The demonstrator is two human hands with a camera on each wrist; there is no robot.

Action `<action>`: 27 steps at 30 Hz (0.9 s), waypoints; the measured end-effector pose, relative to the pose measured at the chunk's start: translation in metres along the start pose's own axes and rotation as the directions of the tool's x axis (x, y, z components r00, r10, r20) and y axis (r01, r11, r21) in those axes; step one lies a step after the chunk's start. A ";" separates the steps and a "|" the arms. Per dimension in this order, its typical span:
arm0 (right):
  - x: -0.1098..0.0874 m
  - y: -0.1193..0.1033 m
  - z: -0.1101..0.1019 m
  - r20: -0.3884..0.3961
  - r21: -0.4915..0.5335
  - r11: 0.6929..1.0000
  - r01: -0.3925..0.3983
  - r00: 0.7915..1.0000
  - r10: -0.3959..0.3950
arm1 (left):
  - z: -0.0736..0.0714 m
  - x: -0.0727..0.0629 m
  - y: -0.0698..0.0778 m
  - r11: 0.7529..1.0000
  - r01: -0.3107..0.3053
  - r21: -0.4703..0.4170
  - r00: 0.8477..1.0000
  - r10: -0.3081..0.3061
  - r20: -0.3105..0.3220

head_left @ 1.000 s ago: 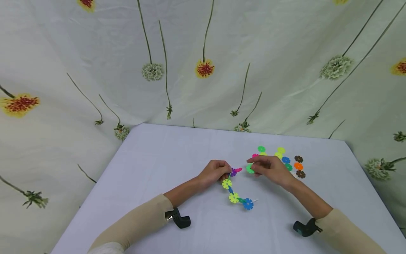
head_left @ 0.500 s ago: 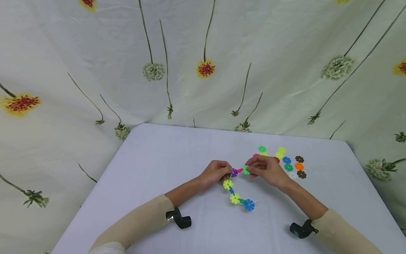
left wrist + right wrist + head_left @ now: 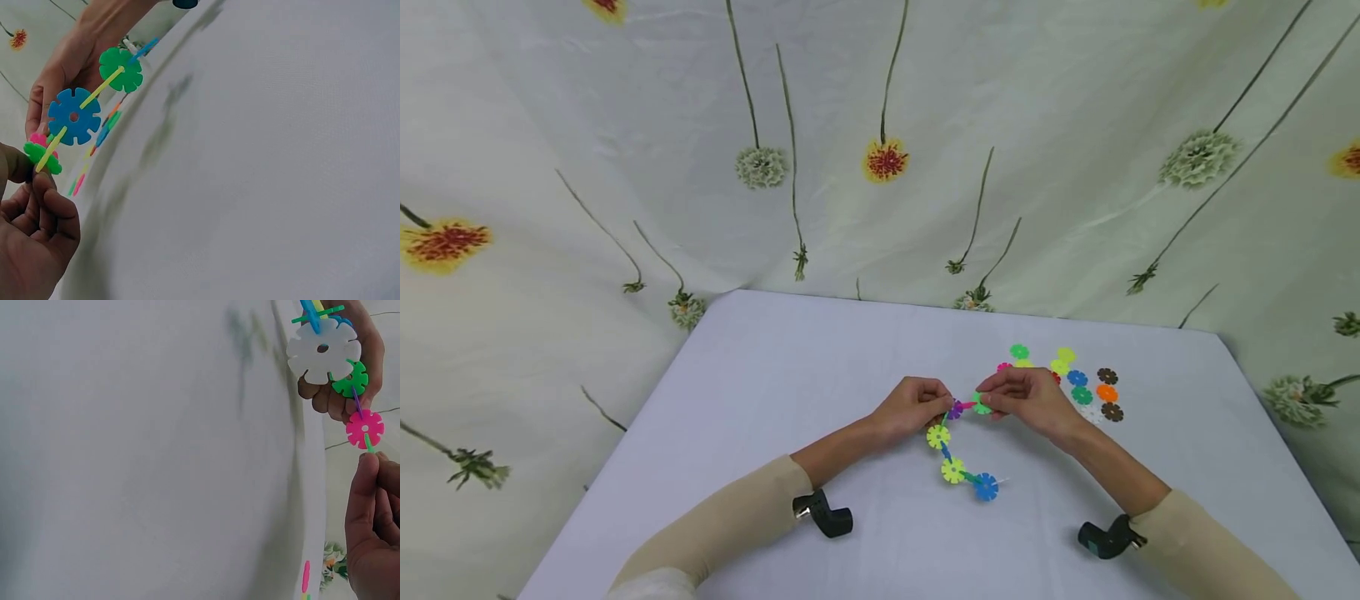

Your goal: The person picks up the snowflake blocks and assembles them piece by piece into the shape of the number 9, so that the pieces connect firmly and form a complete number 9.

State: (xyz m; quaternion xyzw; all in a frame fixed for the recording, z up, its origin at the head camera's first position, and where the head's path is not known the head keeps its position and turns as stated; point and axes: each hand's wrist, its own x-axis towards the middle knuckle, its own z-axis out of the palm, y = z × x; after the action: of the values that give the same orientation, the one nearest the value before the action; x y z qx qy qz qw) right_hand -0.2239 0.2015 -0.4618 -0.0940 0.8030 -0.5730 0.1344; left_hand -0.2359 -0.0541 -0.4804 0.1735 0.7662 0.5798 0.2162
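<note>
My left hand pinches a chain of slotted plastic flower discs near its upper end, by the purple disc. From there the chain hangs down over the table through a yellow disc to a blue disc, with a white disc at the end. A pink disc sticks out from the purple one toward my right hand. Between right thumb and fingers is a green disc, its edge right at the pink disc's rim. In the right wrist view the fingertips hide most of that green disc.
Loose discs lie on the white table behind and right of my right hand, among them a brown disc, an orange disc and a blue disc. A flower-print cloth hangs behind the table.
My right hand has moved left with the green disc, from a gap away to the pink disc's edge. The left hand stays almost in place, still holding the chain.
</note>
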 end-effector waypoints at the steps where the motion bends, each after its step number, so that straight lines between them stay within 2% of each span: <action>1: 0.000 -0.001 0.000 0.004 -0.002 1.000 0.008 1.000 -0.008 | -0.001 0.000 0.000 1.000 -0.008 0.007 1.000 0.008 -0.003; 6: -0.001 -0.004 0.000 -0.002 0.011 1.000 0.025 1.000 -0.025 | -0.002 -0.001 0.001 1.000 -0.015 -0.026 1.000 0.015 -0.016; 10: -0.002 -0.007 -0.003 -0.014 0.097 0.995 0.016 1.000 -0.015 | -0.001 0.000 0.000 0.996 -0.007 -0.094 0.999 0.003 -0.035; 13: -0.002 -0.009 -0.005 -0.011 0.140 0.990 0.022 1.000 -0.021 | 0.000 0.001 0.001 0.992 -0.009 -0.128 1.000 0.006 -0.024; 17: -0.004 -0.012 -0.009 0.000 0.123 0.992 0.039 0.999 -0.039 | 0.000 -0.001 0.006 0.995 -0.031 -0.097 1.000 0.031 -0.001; 21: -0.005 -0.015 -0.010 0.025 0.088 0.995 0.047 0.998 -0.049 | 0.003 0.001 0.010 0.996 -0.069 -0.053 0.998 0.069 -0.009; 27: -0.004 -0.016 -0.007 0.065 0.084 0.996 0.030 0.997 -0.035 | 0.009 0.005 0.016 0.991 -0.100 -0.087 0.995 0.100 -0.003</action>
State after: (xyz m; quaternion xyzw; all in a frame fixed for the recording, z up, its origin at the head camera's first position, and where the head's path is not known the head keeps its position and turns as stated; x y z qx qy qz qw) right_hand -0.2227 0.2032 -0.4441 -0.1204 0.7720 -0.6044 0.1556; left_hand -0.2354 -0.0396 -0.4677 0.2026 0.7304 0.6225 0.1949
